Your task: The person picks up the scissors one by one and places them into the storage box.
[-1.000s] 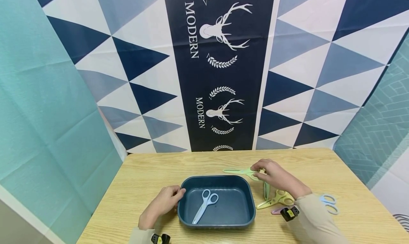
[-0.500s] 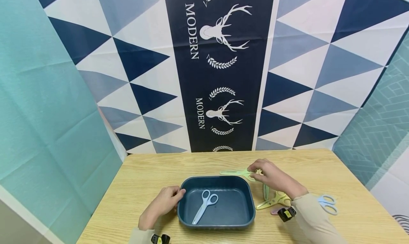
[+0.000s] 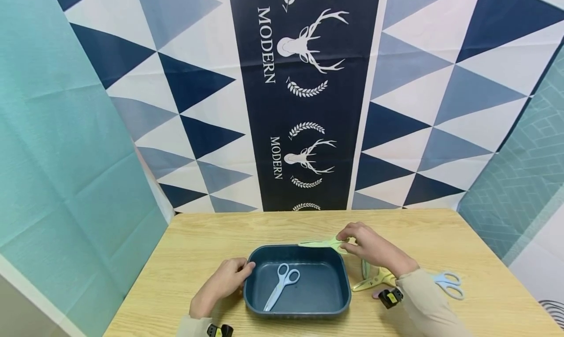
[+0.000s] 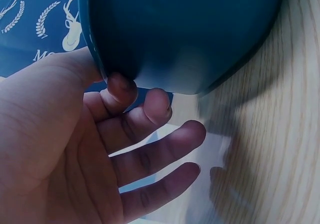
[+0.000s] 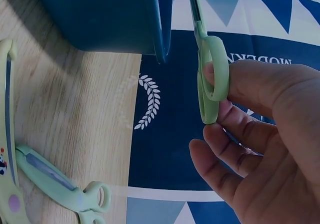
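Note:
With thumb and index finger, my left hand (image 3: 223,278) pinches the left rim of the dark blue bin (image 3: 297,314). In the left wrist view its other fingers lie loose beside the bin wall (image 4: 185,33). Pale blue scissors (image 3: 277,289) lie in the bin, handles toward the back. My right hand (image 3: 370,245) grips light green scissors (image 3: 318,244) by their handles, above the bin's back right corner. Their blades point left and overlap the far rim in the head view. From the right wrist, the thumb and fingers show on the handle loops (image 5: 220,68).
To the right of the bin lie green scissors (image 3: 365,269), yellow scissors (image 3: 374,280) and blue scissors (image 3: 450,284), partly under the right forearm. A bit of something purple (image 3: 376,294) shows there too. A patterned cloth (image 3: 304,107) hangs behind the wooden table (image 3: 211,224).
My right hand has carried the light green scissors left, from behind the bin's right corner to over its far rim. The left hand has kept its hold on the bin.

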The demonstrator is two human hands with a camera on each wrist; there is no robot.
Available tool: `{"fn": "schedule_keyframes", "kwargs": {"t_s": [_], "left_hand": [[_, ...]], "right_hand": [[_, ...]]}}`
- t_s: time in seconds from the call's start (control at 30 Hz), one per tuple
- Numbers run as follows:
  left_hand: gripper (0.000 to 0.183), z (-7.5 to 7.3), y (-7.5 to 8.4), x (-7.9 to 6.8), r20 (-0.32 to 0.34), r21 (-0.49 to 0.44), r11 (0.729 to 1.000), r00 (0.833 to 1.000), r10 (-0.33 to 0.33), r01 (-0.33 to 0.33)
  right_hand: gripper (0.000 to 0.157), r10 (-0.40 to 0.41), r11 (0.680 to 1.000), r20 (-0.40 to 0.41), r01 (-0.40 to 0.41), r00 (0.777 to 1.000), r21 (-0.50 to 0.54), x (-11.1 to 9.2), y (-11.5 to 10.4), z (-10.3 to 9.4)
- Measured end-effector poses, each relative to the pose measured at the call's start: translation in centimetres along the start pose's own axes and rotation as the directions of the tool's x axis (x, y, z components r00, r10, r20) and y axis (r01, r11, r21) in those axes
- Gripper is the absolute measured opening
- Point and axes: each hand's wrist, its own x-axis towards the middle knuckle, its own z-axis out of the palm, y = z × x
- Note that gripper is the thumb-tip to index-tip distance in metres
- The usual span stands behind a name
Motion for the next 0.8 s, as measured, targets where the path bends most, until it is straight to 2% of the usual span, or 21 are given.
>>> {"fn": "schedule_keyframes", "kwargs": {"t_s": [0.43, 0.67, 0.8], "left_hand": [[0.041, -0.1, 0.1, 0.1, 0.009, -0.015, 1.0, 1.0, -0.002, 0.002], [0.041, -0.2, 0.2, 0.1, 0.003, 0.0, 1.0, 1.0, 0.004, -0.004], [0.041, -0.2, 0.2, 0.1, 0.005, 0.003, 1.0, 1.0, 0.006, -0.006]], "right_hand": [[0.013, -0.008, 1.0, 0.03, 0.008, 1.0, 0.012, 0.9, -0.8, 0.3], [0.014, 0.017, 1.0, 0.058, -0.018, 0.998, 0.019, 1.5, -1.7, 0.4], [0.014, -0.007, 0.999, 0.066, 0.004, 0.998, 0.043, 1.8, -2.0, 0.5]]}}
